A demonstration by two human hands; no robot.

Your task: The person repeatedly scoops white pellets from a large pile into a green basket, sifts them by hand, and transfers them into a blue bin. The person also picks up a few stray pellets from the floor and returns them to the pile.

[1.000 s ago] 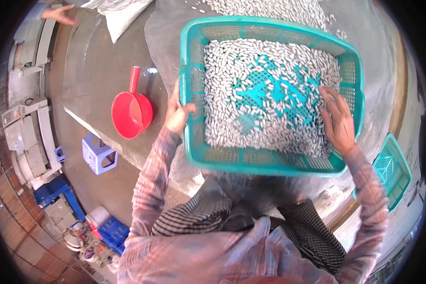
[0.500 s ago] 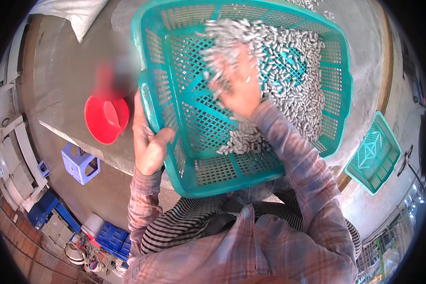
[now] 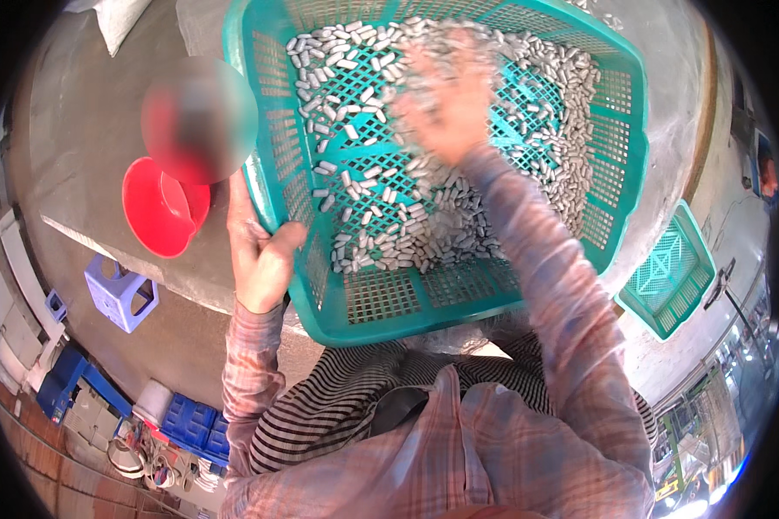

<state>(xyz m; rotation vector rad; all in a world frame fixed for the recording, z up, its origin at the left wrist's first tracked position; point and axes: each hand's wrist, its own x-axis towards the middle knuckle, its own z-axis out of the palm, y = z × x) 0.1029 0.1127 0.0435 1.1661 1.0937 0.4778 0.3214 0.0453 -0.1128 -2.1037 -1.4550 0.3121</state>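
Observation:
A large green plastic basket (image 3: 273, 160) with latticed sides and floor is before me, holding many small silver-grey cylindrical pieces (image 3: 571, 138). My left hand (image 3: 264, 259) grips the basket's left rim, its thumb over the edge. Inside, my right hand (image 3: 450, 108) is among the pieces in the far middle of the basket. Its fingers are smeared by motion, and some pieces blur around them. Pieces lie thinly over the left of the floor and thicker at the right and near side.
To the left on the concrete surface (image 3: 86, 164) stands a red scoop-like bowl (image 3: 151, 208). Lower down is a purple stool (image 3: 121, 290). A smaller green basket (image 3: 671, 272) sits at the right. A white sack (image 3: 117, 22) lies at the far left.
My right hand has swept through the pieces, and they now spread over the left of the basket floor, which was bare. My left hand keeps its grip on the rim.

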